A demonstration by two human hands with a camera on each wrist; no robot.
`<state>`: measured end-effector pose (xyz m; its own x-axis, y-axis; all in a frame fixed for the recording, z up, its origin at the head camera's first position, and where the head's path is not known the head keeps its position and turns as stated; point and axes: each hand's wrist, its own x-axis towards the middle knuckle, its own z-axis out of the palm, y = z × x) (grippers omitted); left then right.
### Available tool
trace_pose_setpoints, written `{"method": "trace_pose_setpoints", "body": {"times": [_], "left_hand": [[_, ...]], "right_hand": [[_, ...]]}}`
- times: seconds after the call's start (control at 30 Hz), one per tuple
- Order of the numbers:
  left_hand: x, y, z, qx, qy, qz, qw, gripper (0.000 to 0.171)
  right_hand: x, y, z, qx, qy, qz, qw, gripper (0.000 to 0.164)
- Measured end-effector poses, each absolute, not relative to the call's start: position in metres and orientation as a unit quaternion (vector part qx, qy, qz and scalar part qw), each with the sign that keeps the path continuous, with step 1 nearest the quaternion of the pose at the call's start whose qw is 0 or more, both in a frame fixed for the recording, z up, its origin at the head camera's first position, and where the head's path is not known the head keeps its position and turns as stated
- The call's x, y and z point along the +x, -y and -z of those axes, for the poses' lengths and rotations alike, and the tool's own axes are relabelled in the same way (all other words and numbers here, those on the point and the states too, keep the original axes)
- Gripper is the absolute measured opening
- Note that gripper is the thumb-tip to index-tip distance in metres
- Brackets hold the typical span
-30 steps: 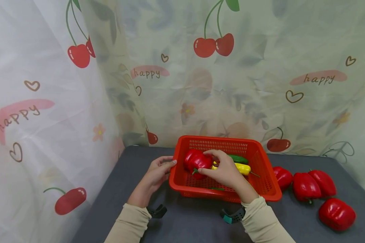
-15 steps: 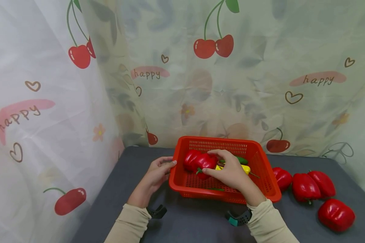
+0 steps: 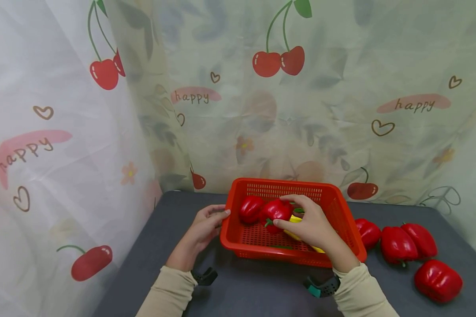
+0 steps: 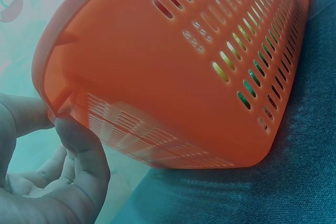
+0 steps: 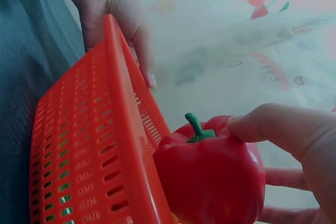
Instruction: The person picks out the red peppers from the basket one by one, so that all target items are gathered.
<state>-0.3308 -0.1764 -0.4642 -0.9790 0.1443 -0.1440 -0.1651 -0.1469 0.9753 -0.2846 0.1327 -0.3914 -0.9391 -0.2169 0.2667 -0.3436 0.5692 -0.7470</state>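
Note:
My right hand point(image 3: 311, 222) grips a glossy red bell pepper point(image 3: 276, 215) with a green stem, over the inside of a red slotted plastic basket point(image 3: 293, 257). The right wrist view shows the thumb on top of this bell pepper point(image 5: 212, 174) near the stem, fingers behind it. With thumb and fingers, my left hand point(image 3: 206, 226) pinches the basket's left rim; the left wrist view shows that hand point(image 4: 63, 171) at the rim's edge. Another red bell pepper point(image 3: 251, 209) lies at the left inside the basket. Yellow peppers point(image 3: 293, 226) and something green point(image 3: 299, 211) are partly hidden behind my right hand.
Several red bell peppers, such as one at the front point(image 3: 438, 281) and one behind it point(image 3: 399, 244), lie on the dark table point(image 3: 254, 290) right of the basket. A printed cloth curtain point(image 3: 325, 145) hangs behind and to the left.
My right hand has moved right with the bell pepper, drawing it away from the other red one and covering more of the yellow peppers. My left hand stays at the rim.

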Motion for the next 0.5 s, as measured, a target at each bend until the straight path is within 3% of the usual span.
{"method": "trace_pose_setpoints", "body": {"times": [0.5], "left_hand": [[-0.331,0.175,0.464,-0.017,-0.642,-0.76,0.104,0.043]], "right_hand": [[-0.28,-0.156,0.387,0.154,0.887,-0.427,0.086,0.064]]}}
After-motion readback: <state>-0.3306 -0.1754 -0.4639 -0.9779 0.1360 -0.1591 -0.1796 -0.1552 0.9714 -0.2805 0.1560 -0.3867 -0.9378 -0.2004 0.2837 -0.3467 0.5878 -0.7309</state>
